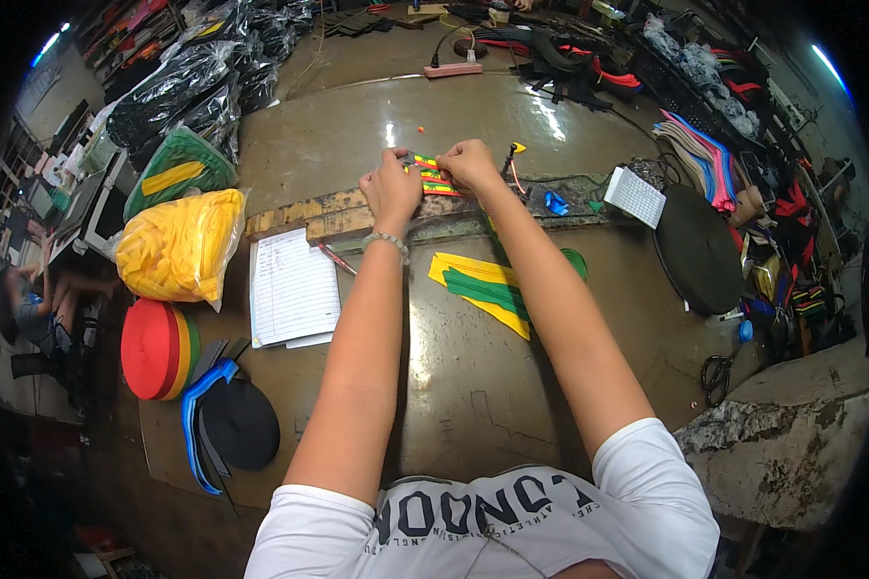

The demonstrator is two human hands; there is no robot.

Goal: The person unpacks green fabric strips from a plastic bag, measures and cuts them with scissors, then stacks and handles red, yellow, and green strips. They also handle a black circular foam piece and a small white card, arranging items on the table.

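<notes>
At the far side of a long worn wooden strip, both my arms reach forward over the table. Several short webbing straps (438,178), striped red, yellow and green, lie stacked between my hands. My left hand (393,188) is closed on their left ends, near a small grey piece at its fingertips. With fingers pinched, my right hand (470,166) grips the right ends; its fingertips are partly hidden. Nearer me, yellow and green strips (483,291) lie flat on the table, partly covered by my right forearm.
At left are a ruled notebook (294,287), a pen (336,259), a bag of yellow pieces (185,249), and red (148,349) and black webbing rolls (240,425). A large black roll (697,249) and scissors (716,378) sit right. A pink power strip (453,69) lies beyond.
</notes>
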